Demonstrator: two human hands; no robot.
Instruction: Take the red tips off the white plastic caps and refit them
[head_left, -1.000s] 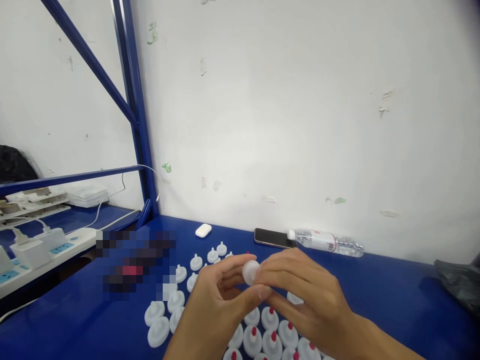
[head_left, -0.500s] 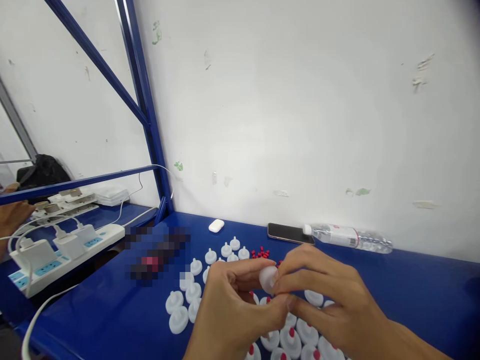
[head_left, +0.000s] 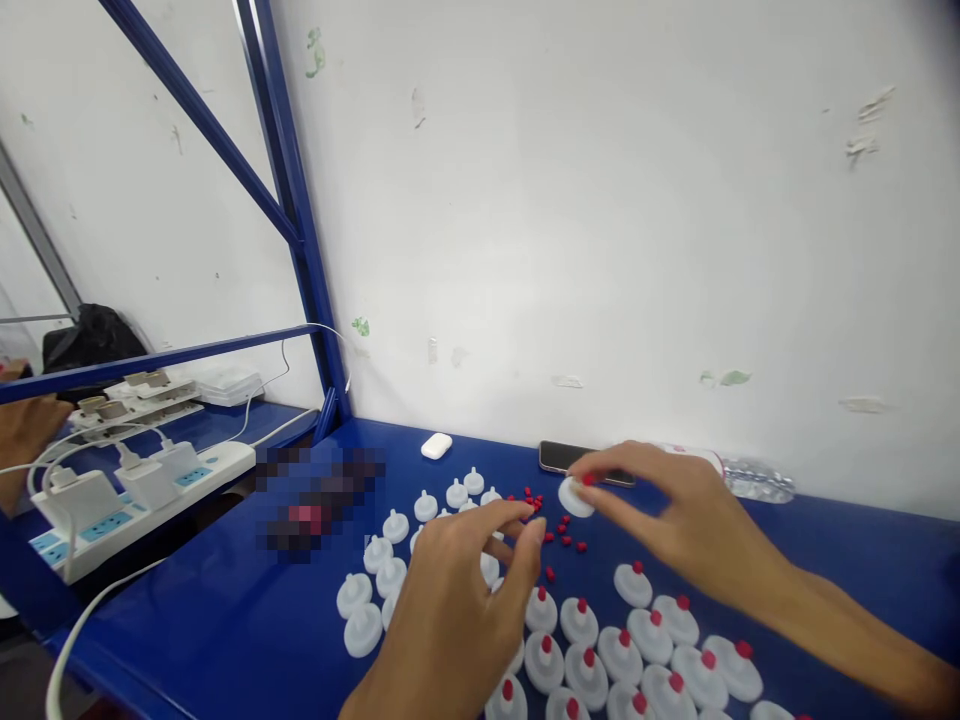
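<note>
In the head view my right hand (head_left: 679, 515) pinches a white plastic nozzle cap (head_left: 576, 497) by the red tip (head_left: 589, 480) on its spout, raised over the table. Left of it, my left hand (head_left: 457, 590) is curled with thumb and forefinger a little apart and nothing visible between them. Behind and beside this hand stand several bare white nozzle caps (head_left: 363, 630), spouts up. Several loose small red tips (head_left: 564, 525) lie between the hands. White nozzle caps with red tips (head_left: 619, 655) stand grouped below my right hand.
On the blue table (head_left: 202, 640), a white earbud case (head_left: 436, 446), a phone (head_left: 562, 457) and a plastic bottle (head_left: 757, 480) lie near the wall. A power strip (head_left: 142, 500) with plugs is at left, by a blue frame post (head_left: 300, 230). Another person's hand (head_left: 34, 430) shows far left.
My hands have come apart. The right one has moved right and away with the nozzle cap, now showing a red tip; the left has let go of it.
</note>
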